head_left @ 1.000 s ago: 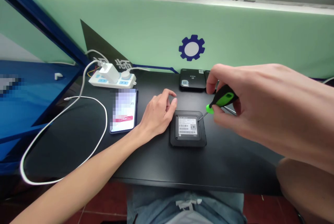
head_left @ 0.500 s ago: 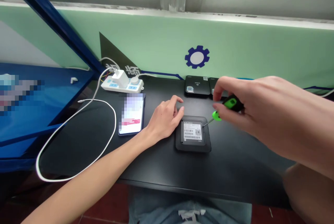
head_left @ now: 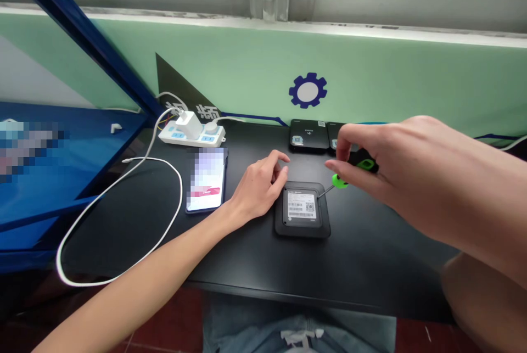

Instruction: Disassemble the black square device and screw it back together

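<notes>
From where I stand, the person's right hand is pinching a screwdriver with a bright green and black handle between thumb and fingers, out at the right of the frame's middle. Its thin steel shaft slants down and left to the upper right corner of a square black device with a white barcode label, which lies flat near the middle of the desk. I can't tell whether the tip actually touches the casing.

The left hand rests on the desk just beside the device's upper left corner, loosely curled and holding nothing. Its fingertips sit near that corner, apart from it.

Behind the device, along the far edge, lie a flat black device and a second one, partly hidden by the right hand. Left of the left hand is a phone with a blurred screen, and beyond it a white power strip near the far edge. A white cable loops over the desk's left end.

The matte black desk stretches wide to the device's right and down to its front edge, which crosses the lower part of the frame. Above the far edge rises a pale green wall.
</notes>
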A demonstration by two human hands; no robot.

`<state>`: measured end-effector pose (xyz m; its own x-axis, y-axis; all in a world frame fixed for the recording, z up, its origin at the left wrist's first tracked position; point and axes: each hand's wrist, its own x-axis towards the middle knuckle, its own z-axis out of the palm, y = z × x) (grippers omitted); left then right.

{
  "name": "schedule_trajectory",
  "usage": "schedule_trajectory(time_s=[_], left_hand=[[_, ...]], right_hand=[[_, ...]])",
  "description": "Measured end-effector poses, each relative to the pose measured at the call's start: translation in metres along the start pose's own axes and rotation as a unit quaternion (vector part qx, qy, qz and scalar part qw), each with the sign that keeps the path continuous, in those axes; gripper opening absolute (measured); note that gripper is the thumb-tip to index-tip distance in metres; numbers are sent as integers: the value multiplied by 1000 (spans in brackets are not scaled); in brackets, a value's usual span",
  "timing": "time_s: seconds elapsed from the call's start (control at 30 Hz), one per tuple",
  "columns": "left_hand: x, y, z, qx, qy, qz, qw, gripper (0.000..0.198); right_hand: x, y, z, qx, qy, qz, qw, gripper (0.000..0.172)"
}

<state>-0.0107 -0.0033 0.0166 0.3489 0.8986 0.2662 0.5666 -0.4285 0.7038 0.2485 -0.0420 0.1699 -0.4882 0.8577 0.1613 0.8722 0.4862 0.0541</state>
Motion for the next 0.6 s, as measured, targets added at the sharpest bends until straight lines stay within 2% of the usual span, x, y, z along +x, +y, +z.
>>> schedule_trajectory(time_s=[0.1, 0.27, 0.33, 0.4, 0.53, 0.6], left_hand=[[0, 1, -2, -13, -3, -10, 1000, 22], [0, 1, -4, -33, -5, -11, 999, 36], [0, 1, -4, -35, -6, -9, 999, 37], [0, 0, -4, -40, -6, -3, 999, 33], [0, 0, -4, -55, -30, 68, 996, 19], [-1, 2, -4, -55, -63, 118, 990, 19]], right_hand=[[0, 2, -1, 3, -14, -13, 1000, 23], [3, 2, 1, -4, -7, 9, 1000, 29], [2, 0, 2, 6, -16, 4, 1000, 18], [2, -1, 3, 16, -12, -7, 1000, 20], [1, -3, 2, 15, -10, 4, 1000, 30], [2, -3, 1, 22, -17, -6, 1000, 23]])
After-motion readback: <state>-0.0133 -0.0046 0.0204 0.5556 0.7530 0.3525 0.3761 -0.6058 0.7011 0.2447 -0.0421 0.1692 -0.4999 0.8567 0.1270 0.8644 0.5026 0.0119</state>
